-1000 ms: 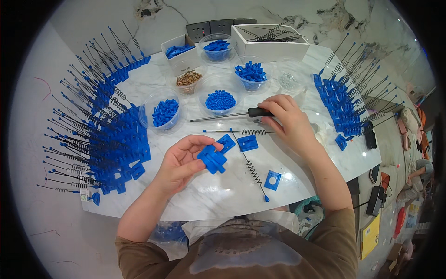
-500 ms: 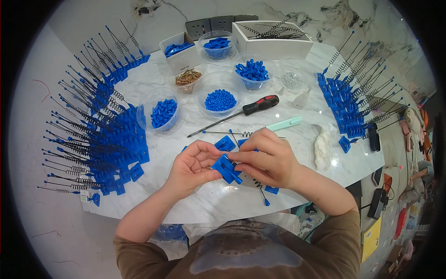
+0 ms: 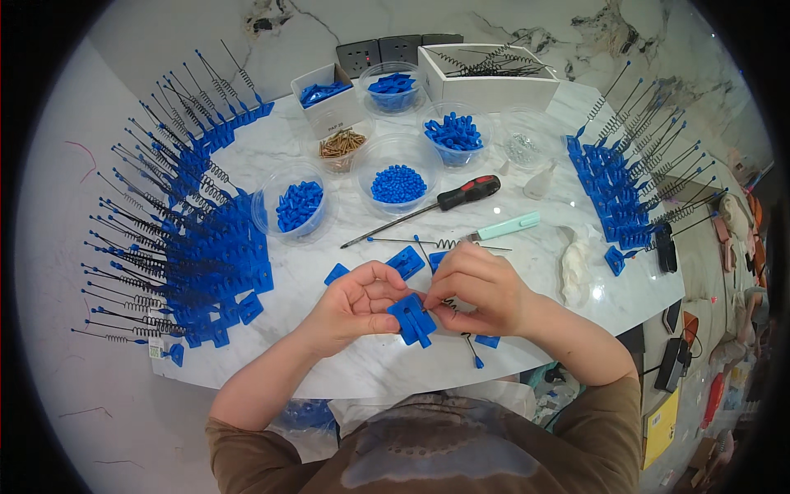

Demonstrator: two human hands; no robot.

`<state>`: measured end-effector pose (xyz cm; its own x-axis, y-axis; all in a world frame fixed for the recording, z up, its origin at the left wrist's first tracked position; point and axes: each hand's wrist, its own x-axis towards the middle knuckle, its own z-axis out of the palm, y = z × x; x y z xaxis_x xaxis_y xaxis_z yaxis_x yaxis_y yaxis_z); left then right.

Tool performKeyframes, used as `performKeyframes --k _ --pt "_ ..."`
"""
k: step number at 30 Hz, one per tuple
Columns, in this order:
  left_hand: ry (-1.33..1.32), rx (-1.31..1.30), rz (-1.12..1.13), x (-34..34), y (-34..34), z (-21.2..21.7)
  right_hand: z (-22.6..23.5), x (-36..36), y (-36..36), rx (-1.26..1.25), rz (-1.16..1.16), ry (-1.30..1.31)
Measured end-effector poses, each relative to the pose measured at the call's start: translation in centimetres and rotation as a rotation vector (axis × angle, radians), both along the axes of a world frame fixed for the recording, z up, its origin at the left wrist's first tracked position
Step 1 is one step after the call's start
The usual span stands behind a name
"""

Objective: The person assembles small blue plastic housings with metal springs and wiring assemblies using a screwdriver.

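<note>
Between the thumb and fingers of my left hand (image 3: 350, 313) sits a blue plastic bracket (image 3: 411, 319) with a square plate and a narrow stem, its flat face toward me. My right hand (image 3: 484, 288) is closed in a pinch at the bracket's right edge; what its fingertips hold, if anything, is hidden. Just beyond my hands lie more blue brackets (image 3: 406, 263) and a black coiled spring wire (image 3: 481, 246). A wire with a blue tip (image 3: 478, 361) pokes out below my right hand.
Behind are tubs of blue beads (image 3: 398, 184), blue plugs (image 3: 299, 206) and brass-coloured screws (image 3: 342, 143). A screwdriver (image 3: 467, 193) and a mint-green cutter (image 3: 510, 225) lie mid-table. Assembled spring pieces crowd the left (image 3: 218, 255) and right (image 3: 609, 189); a white box (image 3: 494, 90) holds wires.
The blue bracket has turned in my left hand, so its plate faces me more. My right fingers have drawn back from over it to its right edge. The whole view has shifted slightly.
</note>
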<state>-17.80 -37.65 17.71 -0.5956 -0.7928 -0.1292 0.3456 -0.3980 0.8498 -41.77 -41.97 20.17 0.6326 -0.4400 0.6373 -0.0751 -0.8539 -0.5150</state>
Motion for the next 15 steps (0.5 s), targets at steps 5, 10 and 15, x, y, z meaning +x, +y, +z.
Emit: performKeyframes --k 5,10,15 --pt "0.012 0.033 0.03 -0.3 0.3 0.5 -0.2 0.0 -0.5 -0.189 0.006 0.006" --pt "0.067 0.009 0.005 0.1 0.1 0.7 0.7 -0.8 -1.1 -0.265 -0.083 0.028" --pt "0.075 0.085 0.15 0.1 0.1 1.3 1.8 -2.6 -1.4 -0.22 -0.182 0.305"
